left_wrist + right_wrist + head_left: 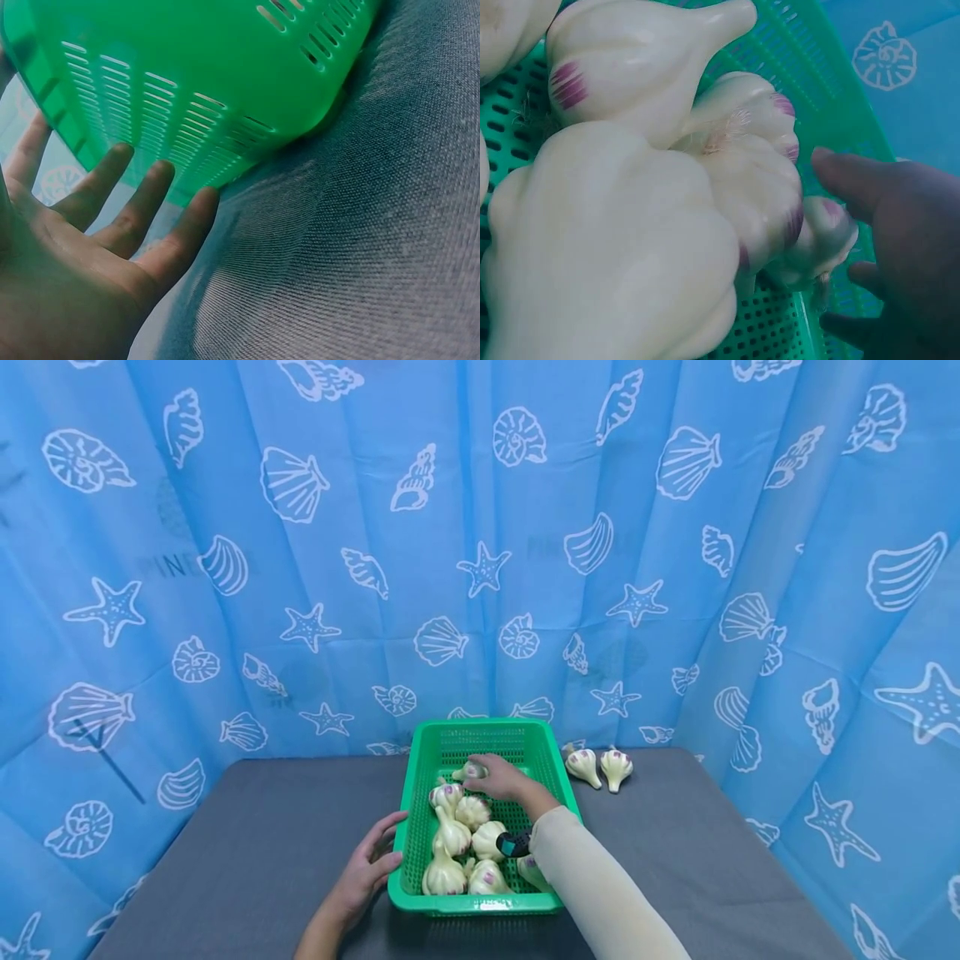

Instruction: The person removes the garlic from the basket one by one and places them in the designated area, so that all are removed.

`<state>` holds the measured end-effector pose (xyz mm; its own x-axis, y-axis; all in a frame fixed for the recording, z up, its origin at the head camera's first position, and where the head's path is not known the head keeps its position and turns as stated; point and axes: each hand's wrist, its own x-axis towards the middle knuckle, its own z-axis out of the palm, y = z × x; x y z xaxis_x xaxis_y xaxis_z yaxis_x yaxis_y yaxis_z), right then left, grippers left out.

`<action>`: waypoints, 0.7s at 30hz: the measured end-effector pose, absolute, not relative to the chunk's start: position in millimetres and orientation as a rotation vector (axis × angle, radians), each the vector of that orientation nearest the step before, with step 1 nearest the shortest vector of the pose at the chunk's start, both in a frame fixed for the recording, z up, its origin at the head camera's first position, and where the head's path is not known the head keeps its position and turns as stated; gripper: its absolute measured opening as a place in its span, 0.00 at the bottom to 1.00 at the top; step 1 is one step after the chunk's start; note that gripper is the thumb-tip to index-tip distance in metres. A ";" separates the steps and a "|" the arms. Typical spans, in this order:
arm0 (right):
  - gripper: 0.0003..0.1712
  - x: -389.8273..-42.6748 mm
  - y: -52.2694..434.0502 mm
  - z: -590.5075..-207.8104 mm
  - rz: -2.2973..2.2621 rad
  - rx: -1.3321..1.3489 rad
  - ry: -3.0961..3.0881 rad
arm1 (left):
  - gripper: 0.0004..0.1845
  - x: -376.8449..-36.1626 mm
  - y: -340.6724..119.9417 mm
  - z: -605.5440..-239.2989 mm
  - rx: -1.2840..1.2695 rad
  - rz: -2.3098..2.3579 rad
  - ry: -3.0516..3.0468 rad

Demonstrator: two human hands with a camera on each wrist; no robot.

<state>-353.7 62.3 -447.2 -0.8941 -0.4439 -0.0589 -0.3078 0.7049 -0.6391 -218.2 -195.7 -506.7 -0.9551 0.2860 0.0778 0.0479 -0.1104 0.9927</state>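
Observation:
In the head view, a green plastic basket holds several white garlic bulbs with purple streaks. My right hand reaches over its right side to the far part and holds a garlic bulb between thumb and fingers. The right wrist view has this bulb partly behind other bulbs, with the right hand around its outer side. My left hand is at the basket's left side, fingers spread. In the left wrist view, the fingertips lie at the slotted basket wall.
Two more garlic bulbs lie on the grey cloth-covered table, right of the basket. Part of another pale thing shows behind them by the curtain. A blue curtain with white shell prints surrounds the table's back and sides.

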 end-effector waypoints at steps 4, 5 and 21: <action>0.30 -355.3 62.3 -448.3 -0.988 -0.573 2.718 | 0.32 -218.8 -195.7 -506.8 0.368 2.197 1.982; 0.30 -355.7 62.4 -448.5 -0.990 -0.560 2.724 | 0.32 -218.9 -195.7 -507.0 0.371 2.199 1.981; 0.25 -357.3 65.3 -452.2 -0.931 -0.474 2.767 | 0.31 -217.6 -196.1 -508.0 0.420 2.212 1.970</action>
<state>-357.3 65.3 -452.2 -0.9323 -0.3547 -0.0709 -0.2397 0.7525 -0.6135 -217.6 -196.1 -508.0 -0.9496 0.2941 0.1084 0.0738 -0.1265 0.9892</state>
